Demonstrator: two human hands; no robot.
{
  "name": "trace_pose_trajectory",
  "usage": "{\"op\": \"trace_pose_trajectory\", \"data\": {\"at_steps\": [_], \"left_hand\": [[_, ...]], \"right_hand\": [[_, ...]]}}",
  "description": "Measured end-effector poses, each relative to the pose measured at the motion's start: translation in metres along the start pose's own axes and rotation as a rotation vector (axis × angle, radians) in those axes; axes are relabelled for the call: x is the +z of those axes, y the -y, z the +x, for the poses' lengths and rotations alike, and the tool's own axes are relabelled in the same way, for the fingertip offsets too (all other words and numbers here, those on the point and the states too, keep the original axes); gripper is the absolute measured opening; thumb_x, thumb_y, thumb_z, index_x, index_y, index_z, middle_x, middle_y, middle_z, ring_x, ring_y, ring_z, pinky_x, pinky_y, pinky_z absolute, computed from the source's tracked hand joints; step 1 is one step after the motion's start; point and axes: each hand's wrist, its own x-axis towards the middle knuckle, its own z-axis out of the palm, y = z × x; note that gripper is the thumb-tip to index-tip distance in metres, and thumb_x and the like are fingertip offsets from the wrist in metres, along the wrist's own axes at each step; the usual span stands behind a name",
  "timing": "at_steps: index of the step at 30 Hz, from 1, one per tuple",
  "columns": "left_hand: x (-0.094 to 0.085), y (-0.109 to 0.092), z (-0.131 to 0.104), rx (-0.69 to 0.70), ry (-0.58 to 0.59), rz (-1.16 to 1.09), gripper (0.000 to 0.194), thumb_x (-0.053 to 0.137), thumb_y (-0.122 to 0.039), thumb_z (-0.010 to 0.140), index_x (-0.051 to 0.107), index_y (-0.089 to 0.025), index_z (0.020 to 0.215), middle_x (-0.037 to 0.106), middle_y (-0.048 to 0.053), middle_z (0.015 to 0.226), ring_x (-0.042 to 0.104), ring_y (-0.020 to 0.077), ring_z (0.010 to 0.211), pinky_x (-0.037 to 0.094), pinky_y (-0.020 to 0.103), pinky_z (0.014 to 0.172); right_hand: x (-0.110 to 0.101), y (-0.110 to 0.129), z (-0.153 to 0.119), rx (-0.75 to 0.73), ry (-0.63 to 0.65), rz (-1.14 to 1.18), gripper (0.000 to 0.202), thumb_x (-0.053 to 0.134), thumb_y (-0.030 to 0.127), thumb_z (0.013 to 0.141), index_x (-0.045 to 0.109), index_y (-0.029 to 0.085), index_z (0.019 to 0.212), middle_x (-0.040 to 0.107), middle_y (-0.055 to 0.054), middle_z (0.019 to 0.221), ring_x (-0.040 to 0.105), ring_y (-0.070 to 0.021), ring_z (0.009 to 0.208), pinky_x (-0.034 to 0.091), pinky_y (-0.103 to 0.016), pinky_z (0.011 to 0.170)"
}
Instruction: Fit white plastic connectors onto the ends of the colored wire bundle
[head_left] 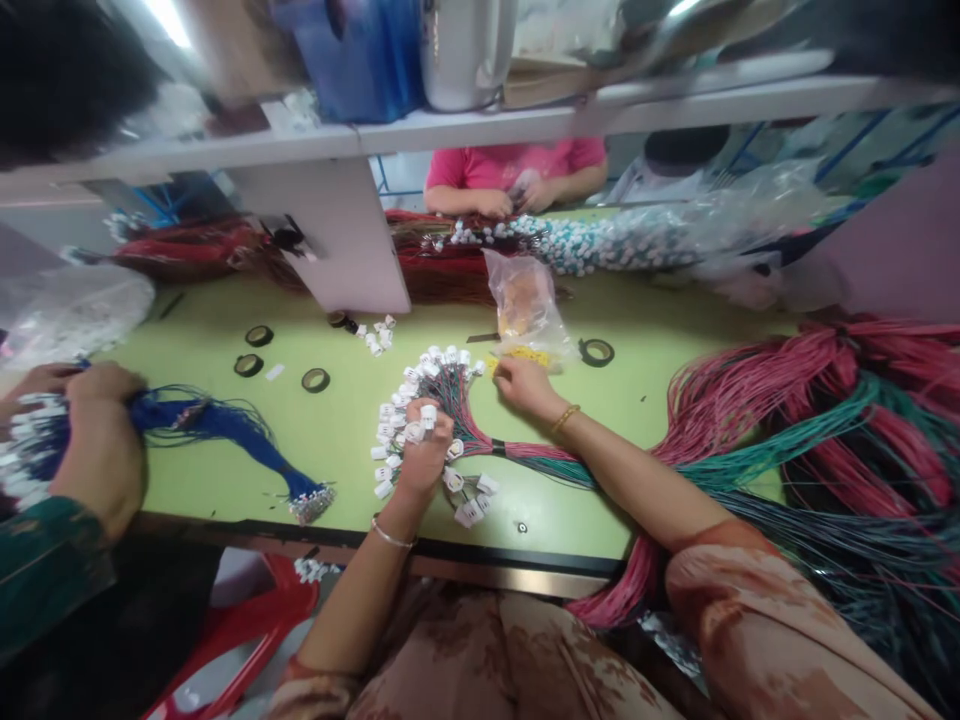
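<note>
My left hand (426, 458) is closed round a white plug connector (427, 416) that sits on the wires of a bundle. More white connectors (390, 430) fan out around that hand on thin red, green and dark wires (469, 425), bound with black tape (498, 449). My right hand (525, 388), a yellow bangle on its wrist, reaches to a small pile of yellow parts (534, 354). Its fingertips are pinched together at the pile's edge; what lies between them is too small to make out. Behind the pile lies a clear plastic bag (525, 295) of yellow parts.
Tape rolls (316, 380) and loose white connectors (377, 335) lie on the green table (337, 300). Pink and green wires (750, 400) pile up at right. A co-worker's hands (105, 400) hold a blue wire bundle (232, 430) at left. Another person (517, 175) sits opposite, below a shelf (555, 125).
</note>
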Motion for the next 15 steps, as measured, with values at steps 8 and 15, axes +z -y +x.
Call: {"op": "trace_pose_trajectory", "data": {"at_steps": [8, 15], "left_hand": [[0.000, 0.001, -0.002, -0.017, -0.083, 0.000, 0.050, 0.066, -0.066, 0.082, 0.058, -0.021, 0.101, 0.057, -0.005, 0.063, 0.037, 0.0063, 0.047, 0.029, 0.019, 0.045], [-0.010, -0.002, -0.003, -0.090, 0.006, 0.007, 0.054, 0.081, -0.048, 0.072, 0.071, -0.019, 0.117, 0.072, 0.004, 0.089, 0.052, 0.0074, 0.059, 0.040, 0.021, 0.052]], "right_hand": [[-0.009, 0.006, -0.004, 0.035, -0.099, 0.568, 0.007, 0.058, 0.023, 0.083, 0.058, 0.018, 0.078, 0.066, -0.003, 0.068, 0.060, -0.0156, 0.060, 0.048, -0.028, 0.061], [-0.033, 0.055, -0.034, -0.099, 0.084, 1.138, 0.027, 0.072, 0.040, 0.081, 0.063, 0.018, 0.093, 0.069, -0.002, 0.075, 0.064, -0.0127, 0.062, 0.055, -0.028, 0.062]]}}
